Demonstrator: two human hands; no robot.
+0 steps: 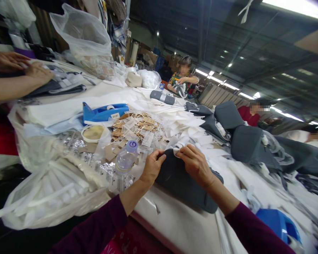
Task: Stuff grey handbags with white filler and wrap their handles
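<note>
A dark grey folded cloth article point(185, 183) lies at a slant on the table's near edge in front of me. My left hand point(153, 165) is closed, thumb and fingers pinching its upper left corner. With bent fingers my right hand point(197, 164) pinches a white strip point(178, 143) at the article's far end. The strip's lower part is hidden behind my fingers. Just left of my left hand stands a clear bottle with a lilac cap point(131, 146). Beyond it lies a heap of brown and white tags with strings point(143, 125).
A blue tape dispenser point(103, 112) and a tape roll point(92, 133) lie left of the tags. Another blue dispenser point(278, 222) is at the lower right. Grey folded articles point(246, 141) pile up on the right. A co-worker's hands point(37, 72) work at far left.
</note>
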